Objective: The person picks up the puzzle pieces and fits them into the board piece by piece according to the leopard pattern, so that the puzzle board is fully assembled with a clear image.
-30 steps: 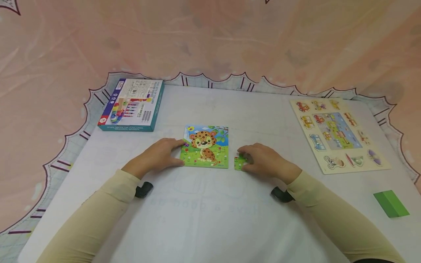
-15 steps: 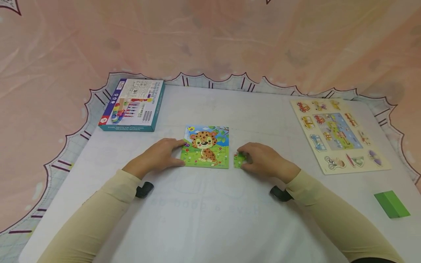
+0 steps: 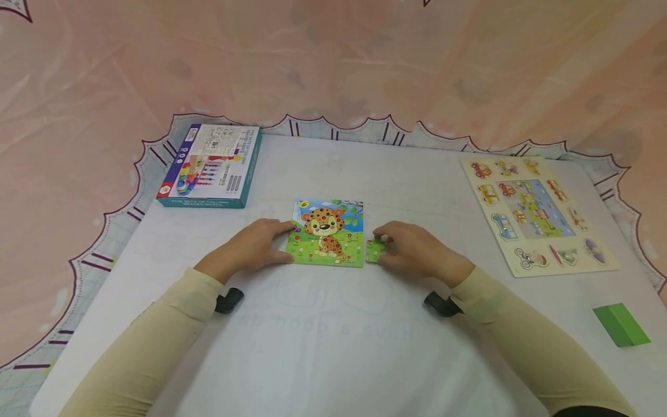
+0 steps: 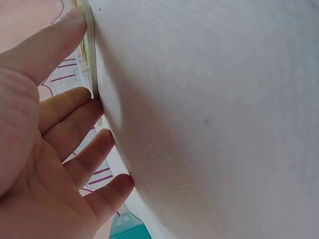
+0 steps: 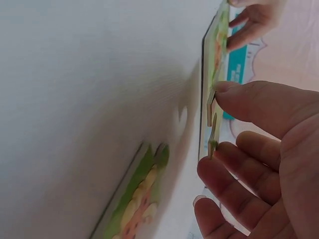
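Right of the leopard puzzle [image 3: 327, 233], right grip [image 3: 417, 250] pinches a green piece [image 3: 373, 251]; left grip [image 3: 252, 246], unclenched, touches the puzzle's left edge. Uneven pressure there might skew it.

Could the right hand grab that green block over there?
Probably yes: only white tabletop shows between the green block and the right sleeve. But the right hand pinches a puzzle piece, so it may need to put that down first.

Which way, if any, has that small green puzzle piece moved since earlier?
Yes: in the head view, the puzzle piece moved left and slightly up, nearer the leopard puzzle.
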The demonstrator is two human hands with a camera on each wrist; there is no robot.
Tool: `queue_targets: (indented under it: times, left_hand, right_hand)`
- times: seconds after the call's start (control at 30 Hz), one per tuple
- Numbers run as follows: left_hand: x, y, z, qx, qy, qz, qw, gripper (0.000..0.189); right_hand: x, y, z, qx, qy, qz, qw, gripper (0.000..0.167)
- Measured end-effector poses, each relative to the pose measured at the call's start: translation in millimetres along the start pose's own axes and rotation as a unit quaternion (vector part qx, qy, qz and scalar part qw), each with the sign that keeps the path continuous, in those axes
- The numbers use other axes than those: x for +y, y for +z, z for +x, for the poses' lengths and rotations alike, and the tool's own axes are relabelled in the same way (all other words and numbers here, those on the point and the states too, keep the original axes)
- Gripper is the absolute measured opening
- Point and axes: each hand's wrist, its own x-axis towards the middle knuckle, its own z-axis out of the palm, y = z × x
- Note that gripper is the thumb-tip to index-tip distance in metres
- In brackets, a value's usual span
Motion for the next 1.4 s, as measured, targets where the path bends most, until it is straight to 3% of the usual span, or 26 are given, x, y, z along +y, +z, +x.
queue_targets:
  times: [0.63, 1.03, 1.4]
  left_hand:
    - [0.5, -0.5, 1.1, -0.006, -0.003, -0.002, 1.0000, 0.077]
    - [0.8, -0.9, 0.4, -0.006, -0.004, -0.003, 1.0000, 0.077]
    - [-0.6, -0.7, 0.8, -0.002, 0.005, -0.003, 1.0000, 0.075]
  right_hand:
    - [-21, 6, 26.0, 0.003, -0.032, 0.002, 0.9995, 0.043]
    - [-34, 13, 44.5, -0.030, -0.005, 0.002, 0.9995, 0.050]
    - [-47, 16, 58.4, -0.044, -0.006, -0.005, 0.9990, 0.050]
